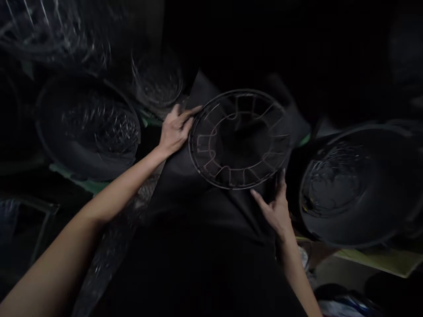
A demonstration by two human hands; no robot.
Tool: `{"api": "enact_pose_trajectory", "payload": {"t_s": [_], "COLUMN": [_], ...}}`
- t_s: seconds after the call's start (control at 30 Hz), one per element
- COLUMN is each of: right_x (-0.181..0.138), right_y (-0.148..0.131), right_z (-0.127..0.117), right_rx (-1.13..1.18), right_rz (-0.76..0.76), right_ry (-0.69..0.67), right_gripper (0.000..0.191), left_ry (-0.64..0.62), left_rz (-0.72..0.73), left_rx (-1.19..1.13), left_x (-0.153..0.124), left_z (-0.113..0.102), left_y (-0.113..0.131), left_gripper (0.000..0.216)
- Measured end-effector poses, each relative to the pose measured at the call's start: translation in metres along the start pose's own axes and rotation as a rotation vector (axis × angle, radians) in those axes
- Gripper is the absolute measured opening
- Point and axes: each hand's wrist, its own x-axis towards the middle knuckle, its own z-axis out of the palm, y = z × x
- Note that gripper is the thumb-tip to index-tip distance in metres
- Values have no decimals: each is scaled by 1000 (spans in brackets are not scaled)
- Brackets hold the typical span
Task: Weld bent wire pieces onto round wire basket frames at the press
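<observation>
Light poor, some blur. From where I stand, the round dark wire frame (230, 169), two concentric rings joined by looped wire, is between the worker's hands, over a dark, smooth sheet (185, 189); whether it rests there or is held clear, I cannot tell.

Left hand (175, 130): at the frame's left edge, forefinger stretched to the rim, other fingers partly bent. Whether they close around the wire, cannot tell.

Right hand (276, 209): at the lower right edge, thumb and fingers parted in a wide V, tips at the rim. Whether the wire is gripped, cannot tell.

Surroundings: to the left, a wide black round basin (61, 145) containing shiny, tangled wire pieces (115, 130), with green material (79, 177) under its lower edge. To the right, a larger dark round tub (390, 189) with looped dark wire pieces (333, 180) along its left side. Flat yellow-green piece (383, 262) below that tub. More bright wirework (42, 31) at upper left, outlines smeared.
</observation>
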Motion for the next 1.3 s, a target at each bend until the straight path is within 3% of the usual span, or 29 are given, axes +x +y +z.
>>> {"api": "enact_pose_trajectory", "payload": {"t_s": [0.07, 0.1, 0.13, 0.27, 0.33, 0.43, 0.53, 0.6, 0.67, 0.77, 0.87, 0.97, 1.07, 1.13, 1.2, 1.3], "right_x": [0, 1, 2, 10, 13, 24, 55, 81, 104, 125, 123, 105, 95, 98, 108, 125], "right_y": [2, 3, 5, 31, 54, 92, 117, 120, 117, 113, 106, 79, 29, -4, -29, -55], "right_z": [-8, -13, -19, -62, -88, -119, -126, -117, -102, -84, -81, -88, -93, -94, -90, -78], "right_rx": [187, 249, 278, 180, 127, 0, -83, -83, -98, -130, -161, -111, 53, 137, 179, 213], "right_rz": [29, 46, 57, 109, 177, 333, 396, 355, 315, 286, 269, 111, -193, -355, -475, -502], "right_ry": [99, 169, 244, 569, 676, 605, 440, 371, 295, 214, 230, 428, 519, 444, 349, 332], "right_gripper": [82, 76, 69, 38, 37, 38, 35, 30, 23, 10, 11, 26, 34, 37, 39, 29], "left_ry": [85, 56, -41, -697, -839, -841, -603, -387, -228, -156, -51, -73, -229, -344, -356, -294], "left_rz": [37, 70, 105, 224, 287, 304, 357, 432, 512, 583, 477, 366, 343, 339, 325, 292], "left_rx": [-48, -80, -107, -138, -148, -97, 54, 55, -11, -55, -12, 18, 53, 68, 25, -89], "left_x": [32, 53, 74, 138, 148, 147, 133, 115, 92, 60, 36, 20, 20, 27, 36, 48], "left_z": [-13, -17, -19, -5, 4, -4, -38, -61, -70, -53, -21, -5, -18, -33, -44, -38], "left_y": [8, 14, 22, 61, 77, 93, 112, 128, 139, 126, 86, 54, 50, 63, 85, 120], "left_gripper": [43, 44, 46, 62, 64, 69, 76, 83, 80, 56, 58, 67, 80, 93, 96, 69]}}
